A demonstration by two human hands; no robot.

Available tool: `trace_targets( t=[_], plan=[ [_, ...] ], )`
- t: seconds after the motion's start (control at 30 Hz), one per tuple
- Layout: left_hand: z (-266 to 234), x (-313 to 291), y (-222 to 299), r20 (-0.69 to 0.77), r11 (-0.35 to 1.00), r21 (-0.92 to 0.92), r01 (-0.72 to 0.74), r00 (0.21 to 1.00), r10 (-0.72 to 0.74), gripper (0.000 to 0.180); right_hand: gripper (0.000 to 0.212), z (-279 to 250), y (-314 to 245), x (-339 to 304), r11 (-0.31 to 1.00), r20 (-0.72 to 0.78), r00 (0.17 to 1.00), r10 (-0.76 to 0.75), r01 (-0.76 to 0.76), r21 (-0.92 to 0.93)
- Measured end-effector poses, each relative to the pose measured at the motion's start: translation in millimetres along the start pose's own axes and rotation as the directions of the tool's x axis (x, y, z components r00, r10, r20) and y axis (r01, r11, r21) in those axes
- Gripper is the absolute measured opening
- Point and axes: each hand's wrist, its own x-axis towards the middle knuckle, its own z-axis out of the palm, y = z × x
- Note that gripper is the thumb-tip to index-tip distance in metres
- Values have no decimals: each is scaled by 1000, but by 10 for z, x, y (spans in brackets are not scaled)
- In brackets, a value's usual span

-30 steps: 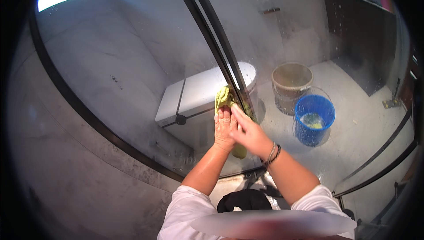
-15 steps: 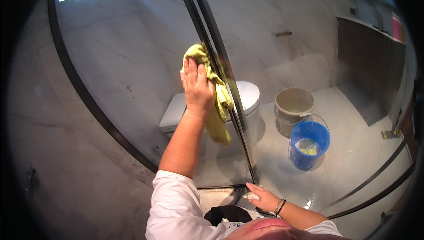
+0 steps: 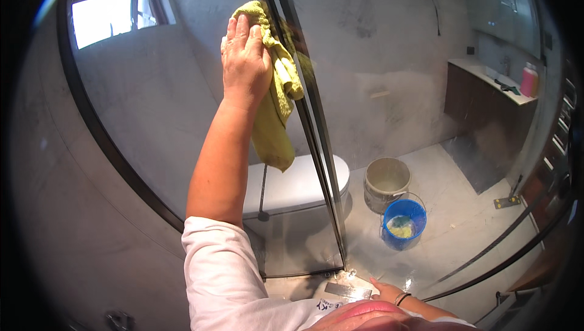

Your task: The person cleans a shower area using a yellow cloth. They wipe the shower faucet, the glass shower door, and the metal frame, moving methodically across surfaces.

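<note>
My left hand (image 3: 246, 66) is raised on the outstretched left arm, pressing a yellow-green cloth (image 3: 274, 142) against the glass panel (image 3: 201, 106). The cloth is bunched under the fingers beside the upright black frame (image 3: 304, 109), and its long end hangs down over the glass. Low in the view, my right hand (image 3: 386, 291) is close to the bottom corner of the frame, apart from the cloth. One digit of it points out and nothing shows in it; its other fingers are partly hidden.
Beyond the glass stands a white toilet (image 3: 292, 191). On the floor are a grey-beige bucket (image 3: 387, 176) and a blue bucket (image 3: 404, 221) with liquid in it. A dark vanity (image 3: 477, 106) at the right carries a pink bottle (image 3: 528, 80). A curved dark rail (image 3: 505, 261) sweeps across the lower right.
My left hand and the cloth have moved up and a little left along the frame. The whole view has shifted, showing more of the vanity. My right hand sits lower in the picture.
</note>
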Motion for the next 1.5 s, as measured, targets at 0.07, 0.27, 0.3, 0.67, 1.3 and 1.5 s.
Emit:
trace_targets(
  t=[0.07,0.27,0.3,0.67,1.3,1.5],
  plan=[
    [33,63,-94,-87,998,26,-50,995,52,36,69,35,-27,47,999,-27,999,40,-40,-18],
    [0,363,-38,-61,995,102,5,998,1,36,69,368,225,93,973,-246,942,227,-233,7],
    [-35,470,-67,-141,983,158,-89,984,112,36,69,422,294,57,967,-284,927,245,-253,8],
    [430,-1164,500,-120,984,-170,57,990,-78,41,65,1035,472,-288,916,-328,862,386,-317,245],
    [-383,-3687,2115,414,676,-342,653,751,-515,22,55,352,1025,-1322,960,-246,928,279,-273,60],
    [-164,-1837,2212,-125,634,-673,382,786,-606,16,53,45,1402,-1482,986,-237,962,136,-154,-62]
  ],
)
